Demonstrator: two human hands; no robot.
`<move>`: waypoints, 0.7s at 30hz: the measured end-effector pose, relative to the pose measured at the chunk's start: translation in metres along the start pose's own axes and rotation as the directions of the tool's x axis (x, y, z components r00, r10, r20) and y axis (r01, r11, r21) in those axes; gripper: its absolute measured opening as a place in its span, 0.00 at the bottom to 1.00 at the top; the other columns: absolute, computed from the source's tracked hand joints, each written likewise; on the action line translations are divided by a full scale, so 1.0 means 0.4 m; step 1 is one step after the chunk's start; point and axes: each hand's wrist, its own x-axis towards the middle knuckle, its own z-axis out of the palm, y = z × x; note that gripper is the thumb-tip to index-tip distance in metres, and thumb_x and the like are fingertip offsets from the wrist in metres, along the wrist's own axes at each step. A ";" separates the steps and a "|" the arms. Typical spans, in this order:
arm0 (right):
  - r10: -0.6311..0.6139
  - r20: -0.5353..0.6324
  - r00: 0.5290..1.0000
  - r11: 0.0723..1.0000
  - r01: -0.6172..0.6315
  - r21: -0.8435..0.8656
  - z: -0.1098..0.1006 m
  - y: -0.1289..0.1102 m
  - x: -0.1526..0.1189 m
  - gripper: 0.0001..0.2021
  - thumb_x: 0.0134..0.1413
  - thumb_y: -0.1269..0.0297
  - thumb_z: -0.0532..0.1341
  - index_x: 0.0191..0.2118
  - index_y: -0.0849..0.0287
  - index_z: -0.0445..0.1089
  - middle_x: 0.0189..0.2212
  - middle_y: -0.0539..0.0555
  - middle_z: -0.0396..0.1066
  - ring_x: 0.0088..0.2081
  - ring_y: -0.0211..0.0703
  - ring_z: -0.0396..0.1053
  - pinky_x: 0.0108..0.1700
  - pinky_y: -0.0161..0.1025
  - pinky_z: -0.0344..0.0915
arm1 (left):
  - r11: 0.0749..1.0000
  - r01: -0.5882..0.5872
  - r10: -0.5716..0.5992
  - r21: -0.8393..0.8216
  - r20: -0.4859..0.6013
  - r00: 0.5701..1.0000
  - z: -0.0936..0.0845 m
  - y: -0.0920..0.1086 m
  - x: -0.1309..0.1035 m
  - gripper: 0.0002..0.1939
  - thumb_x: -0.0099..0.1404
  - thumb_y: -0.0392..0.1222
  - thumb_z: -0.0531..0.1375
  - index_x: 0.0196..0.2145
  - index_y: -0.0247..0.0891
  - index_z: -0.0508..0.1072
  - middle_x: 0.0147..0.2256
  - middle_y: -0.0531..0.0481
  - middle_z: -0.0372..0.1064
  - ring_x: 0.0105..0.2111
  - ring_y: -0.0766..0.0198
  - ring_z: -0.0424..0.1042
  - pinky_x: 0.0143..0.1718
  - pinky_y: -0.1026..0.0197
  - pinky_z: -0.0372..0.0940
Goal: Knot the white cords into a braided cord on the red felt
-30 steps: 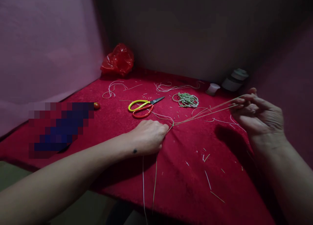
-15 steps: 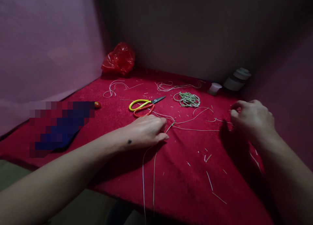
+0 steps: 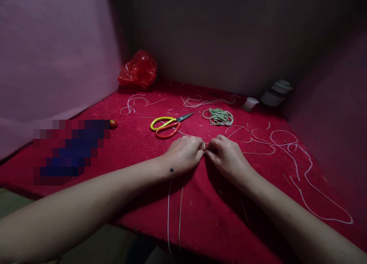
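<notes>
Red cloth: scissors behind left hand, cord bundle behind right.

Scissors block leftward reach; bare cloth flanks them.

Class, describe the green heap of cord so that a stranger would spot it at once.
On the red cloth, find the scissors with one yellow and one red handle. Just right of their blade tips lies the green-and-white knotted cord. Unlike the thin loose threads, it is thick, knobbly and heaped in a compact tangle.
</notes>
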 end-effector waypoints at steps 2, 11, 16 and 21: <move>0.002 -0.022 1.000 0.999 -0.001 0.033 0.000 -0.001 0.001 0.03 0.49 0.72 0.57 0.27 0.61 0.67 0.27 0.53 0.65 0.29 0.38 0.63 0.33 0.35 0.58 | 0.999 -0.011 0.011 -0.049 -0.008 1.000 0.000 -0.003 0.003 0.08 0.57 0.37 0.51 0.27 0.36 0.70 0.26 0.49 0.69 0.27 0.65 0.66 0.30 0.63 0.57; 0.218 0.360 0.907 0.733 -0.395 0.554 -0.030 -0.009 0.013 0.04 0.51 0.70 0.54 0.27 0.59 0.59 0.14 0.44 0.60 0.11 0.29 0.55 0.12 0.28 0.48 | 0.803 0.267 -0.153 -0.533 0.248 0.957 -0.026 0.011 0.006 0.09 0.58 0.35 0.51 0.22 0.34 0.65 0.12 0.55 0.61 0.11 0.72 0.57 0.14 0.69 0.51; 0.191 0.504 0.842 0.602 -0.506 0.618 -0.038 0.003 0.024 0.04 0.50 0.69 0.54 0.26 0.60 0.60 0.15 0.44 0.60 0.09 0.26 0.51 0.09 0.27 0.43 | 0.506 0.441 -0.138 -0.741 0.436 0.889 -0.025 0.006 0.008 0.09 0.59 0.32 0.51 0.22 0.33 0.64 0.16 0.52 0.66 0.09 0.72 0.59 0.09 0.69 0.52; 0.215 0.536 0.817 0.585 -0.547 0.599 -0.037 0.008 0.031 0.07 0.51 0.67 0.56 0.24 0.60 0.60 0.12 0.42 0.53 0.09 0.25 0.46 0.09 0.27 0.41 | 0.604 0.401 -0.161 -0.688 0.388 0.908 -0.035 0.015 0.004 0.07 0.59 0.31 0.51 0.24 0.35 0.63 0.12 0.56 0.62 0.07 0.73 0.57 0.08 0.71 0.50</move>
